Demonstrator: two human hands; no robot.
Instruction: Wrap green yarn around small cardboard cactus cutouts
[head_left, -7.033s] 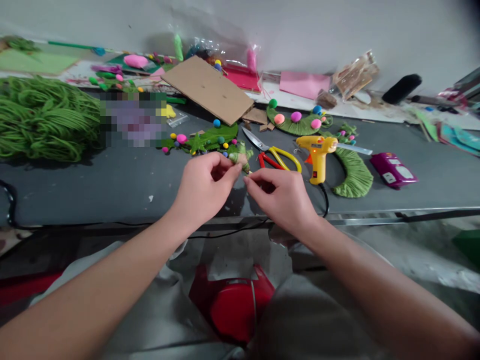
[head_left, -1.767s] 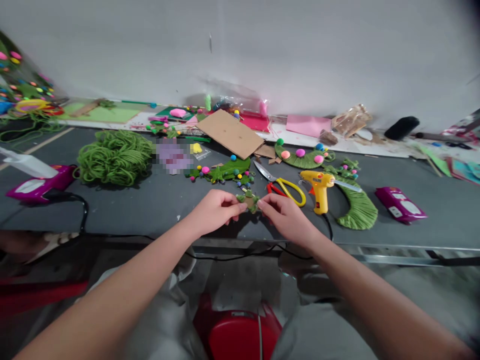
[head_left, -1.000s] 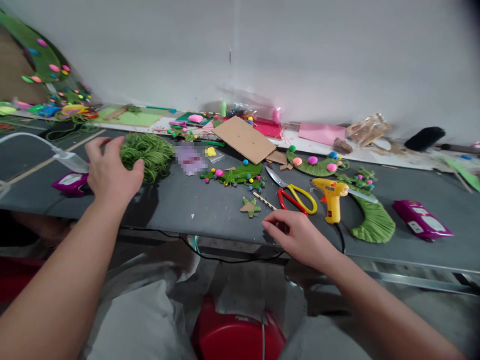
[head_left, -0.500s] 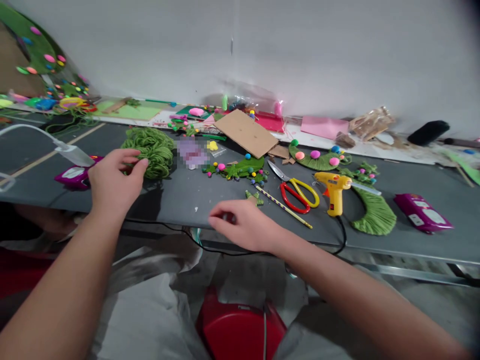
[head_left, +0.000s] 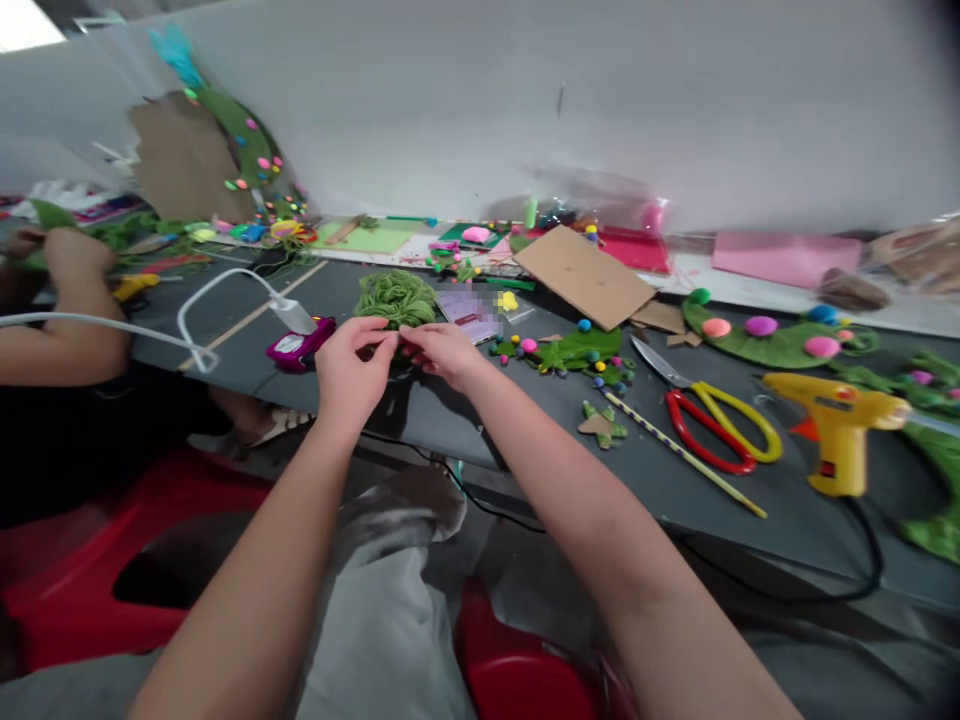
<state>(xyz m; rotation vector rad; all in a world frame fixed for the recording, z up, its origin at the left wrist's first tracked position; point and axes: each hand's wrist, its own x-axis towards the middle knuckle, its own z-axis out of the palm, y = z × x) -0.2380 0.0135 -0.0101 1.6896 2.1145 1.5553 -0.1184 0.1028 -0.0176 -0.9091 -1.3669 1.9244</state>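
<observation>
A loose bundle of green yarn (head_left: 394, 298) lies on the grey table, in front of my hands. My left hand (head_left: 352, 375) is closed in a pinch at the bundle's near side. Beside it, my right hand (head_left: 448, 352) also pinches there, its fingertips almost meeting those of the left. Both hands seem to grip yarn, though the strand between them is too fine to see clearly. A purple box-like device (head_left: 300, 345) with a white plug sits to the left of my left hand. To the right of the bundle lies a lilac packet (head_left: 465, 312).
To the right lie scissors (head_left: 720, 425), a pencil (head_left: 686, 455), a yellow glue gun (head_left: 832, 425) and a small green star (head_left: 602, 425). Cardboard (head_left: 581, 275) lies behind pom-pom decorations (head_left: 577, 350). At far left is another person's arm (head_left: 82, 310). A white cable (head_left: 187, 320) crosses the table.
My right hand has moved across to the yarn and now meets my left hand there. The view has turned left, bringing another person and a red stool into sight.
</observation>
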